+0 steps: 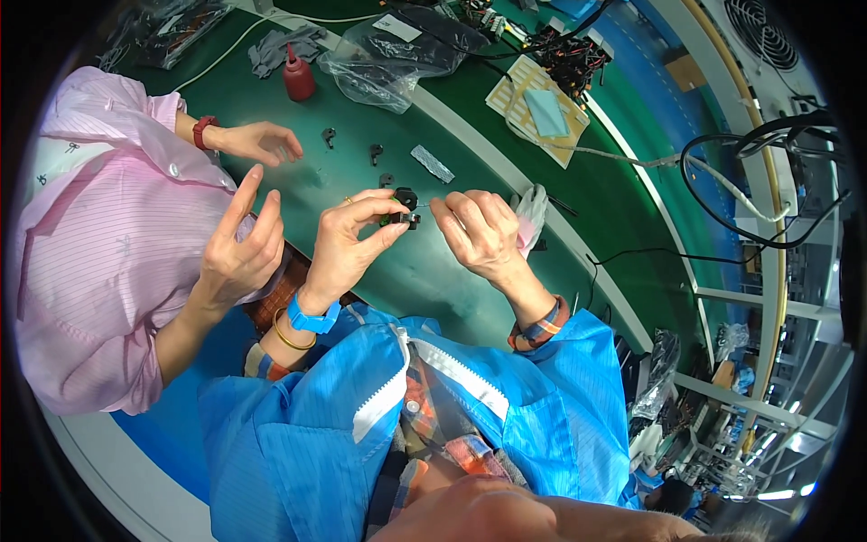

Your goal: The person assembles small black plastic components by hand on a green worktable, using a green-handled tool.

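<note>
My left hand [346,242] is closed, with thumb and fingers pinching a small black part [406,200] above the green table. Beside it, my right hand [480,233] is closed too, its fingertips pressed together. A thin, light-coloured sliver [423,206] shows between those fingertips and the black part; it is too small to name. Small black clips [376,154] lie on the table beyond my left hand, along with a strip of crumpled silvery foil [433,164]. A crumpled clear plastic bag [533,215] rests just beyond my right wrist.
At my left a co-worker in a pink striped shirt [108,235] holds both hands, fingers spread, over the table. Farther back are a red squeeze bottle [298,77], a grey glove [282,50], a plastic bag [388,56] and a yellowish board [524,122]. Black cables [704,181] loop at right.
</note>
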The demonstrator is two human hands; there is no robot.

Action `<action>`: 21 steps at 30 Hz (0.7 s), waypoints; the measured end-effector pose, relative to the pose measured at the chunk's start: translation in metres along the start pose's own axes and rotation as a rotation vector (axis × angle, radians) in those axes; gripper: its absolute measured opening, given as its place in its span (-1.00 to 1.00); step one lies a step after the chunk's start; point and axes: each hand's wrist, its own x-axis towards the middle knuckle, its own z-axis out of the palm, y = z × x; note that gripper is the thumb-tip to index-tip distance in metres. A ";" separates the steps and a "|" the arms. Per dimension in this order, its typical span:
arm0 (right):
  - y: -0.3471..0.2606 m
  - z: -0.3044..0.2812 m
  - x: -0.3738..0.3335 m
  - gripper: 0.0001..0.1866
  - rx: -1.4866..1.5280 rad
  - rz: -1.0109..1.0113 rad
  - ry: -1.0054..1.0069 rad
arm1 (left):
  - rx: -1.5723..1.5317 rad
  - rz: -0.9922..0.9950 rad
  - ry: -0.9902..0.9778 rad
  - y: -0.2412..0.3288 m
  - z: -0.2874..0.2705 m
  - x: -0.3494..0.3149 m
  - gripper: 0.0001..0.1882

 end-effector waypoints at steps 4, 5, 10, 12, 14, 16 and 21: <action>0.000 0.003 -0.001 -0.86 0.033 0.011 0.004 | 0.029 0.109 0.045 -0.005 0.002 0.003 -0.81; 0.001 0.003 -0.001 -0.86 0.032 0.012 0.004 | 0.029 0.109 0.044 -0.006 0.003 0.003 -0.81; 0.001 0.006 -0.002 -0.81 0.099 0.105 0.042 | -0.026 0.111 0.066 -0.008 0.008 0.004 -0.80; -0.001 0.009 -0.002 -0.78 0.084 0.172 0.063 | -0.103 0.089 0.100 -0.006 0.014 0.002 -0.80; -0.003 0.012 -0.003 -0.76 0.070 0.239 0.084 | -0.180 0.066 0.134 -0.006 0.018 0.001 -0.79; -0.007 0.012 -0.003 -0.76 0.088 0.268 0.083 | -0.189 0.067 0.135 -0.006 0.018 0.002 -0.79; -0.010 0.012 -0.002 -0.76 0.190 0.396 0.086 | -0.223 0.061 0.152 -0.007 0.020 0.001 -0.79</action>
